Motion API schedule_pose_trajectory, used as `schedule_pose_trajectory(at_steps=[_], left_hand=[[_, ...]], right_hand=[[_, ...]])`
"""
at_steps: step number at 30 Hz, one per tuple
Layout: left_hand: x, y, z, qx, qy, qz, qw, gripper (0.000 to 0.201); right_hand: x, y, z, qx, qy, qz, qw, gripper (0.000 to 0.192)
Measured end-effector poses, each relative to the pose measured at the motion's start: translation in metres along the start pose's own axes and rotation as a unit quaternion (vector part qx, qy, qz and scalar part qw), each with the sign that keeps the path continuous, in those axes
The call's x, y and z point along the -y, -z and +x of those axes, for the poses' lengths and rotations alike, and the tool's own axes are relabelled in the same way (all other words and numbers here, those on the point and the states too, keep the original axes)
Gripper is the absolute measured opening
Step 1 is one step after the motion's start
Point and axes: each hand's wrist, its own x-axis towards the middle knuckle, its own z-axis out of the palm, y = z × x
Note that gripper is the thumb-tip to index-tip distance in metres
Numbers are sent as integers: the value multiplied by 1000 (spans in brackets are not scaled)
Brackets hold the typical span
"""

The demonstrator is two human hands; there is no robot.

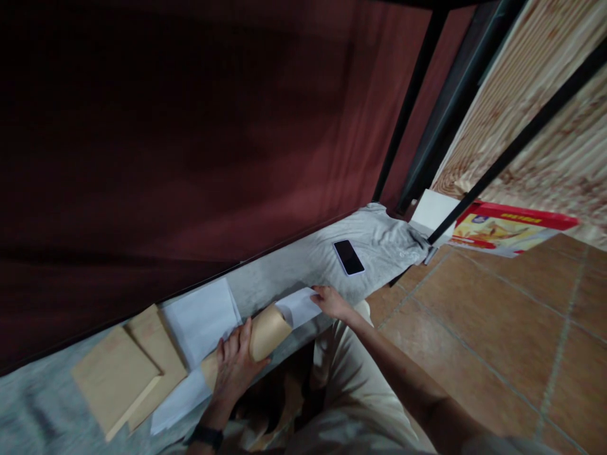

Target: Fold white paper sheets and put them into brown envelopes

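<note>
left hand (233,364) wrapped round brown envelope (258,338), right hand (333,301) pinching white paper (298,306), paper's inner end hidden inside

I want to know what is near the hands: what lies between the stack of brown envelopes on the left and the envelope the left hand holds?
In the head view, white paper sheets lie between the brown envelope stack and the envelope under the left hand.

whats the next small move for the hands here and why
Probably slide the white sheet further into the brown envelope. The left hand grips the envelope with its mouth bowed open, and the right hand holds the sheet, whose end seems just inside.
</note>
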Motion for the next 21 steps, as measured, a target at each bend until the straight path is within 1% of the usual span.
schedule_pose_trajectory(at_steps=[4, 11, 14, 17, 21], left_hand=[[-2, 0, 1, 9, 9, -3, 1000, 106], [-1, -2, 1, 38, 7, -24, 999, 110], [-2, -4, 2, 45, 18, -32, 998, 111], [-4, -3, 5, 67, 27, -44, 996, 111], [-5, 3, 6, 93, 33, -60, 993, 111]], right_hand=[[2, -7, 4, 7, -14, 5, 1000, 21], [-4, -16, 8, 11, -33, 26, 999, 16], [-4, -25, 9, 10, -36, 36, 999, 17], [-2, -33, 9, 8, -42, 36, 998, 17], [-5, -30, 9, 18, -33, 35, 999, 16]])
